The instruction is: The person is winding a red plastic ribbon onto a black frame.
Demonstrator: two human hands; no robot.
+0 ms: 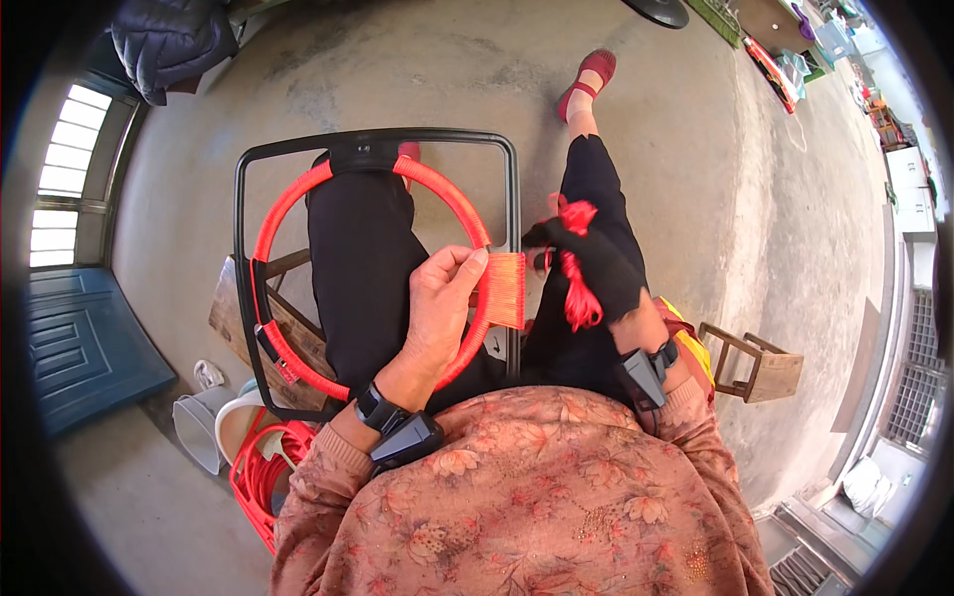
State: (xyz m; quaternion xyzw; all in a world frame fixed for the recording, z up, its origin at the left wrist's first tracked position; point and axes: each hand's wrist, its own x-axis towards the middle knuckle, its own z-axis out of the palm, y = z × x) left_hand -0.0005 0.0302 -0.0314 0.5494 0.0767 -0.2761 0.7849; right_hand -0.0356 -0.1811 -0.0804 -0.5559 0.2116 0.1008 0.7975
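Note:
Across my lap lies a black frame (pixel 515 189) with rounded corners, holding a ring (pixel 288 206) wrapped in red-orange cord. A band of tightly laid orange cord (pixel 505 291) spans from the ring's right side to the frame's right bar. My bare left hand (pixel 437 298) is closed on the ring, thumb and forefinger pinched at the band's upper left corner. In a dark glove, my right hand (pixel 601 266) grips a bundle of red cord (pixel 582 298) just right of the frame. Its fingers are partly blurred, and the cord's running strand is hard to make out.
Left of my legs stand a wooden stool (pixel 227 303), pale buckets (pixel 199 427) and a red basket (pixel 260 487) with red cord. A small wooden stool (pixel 763 368) is to the right. A blue panelled door (pixel 94 343) lies far left; clutter lines the right wall.

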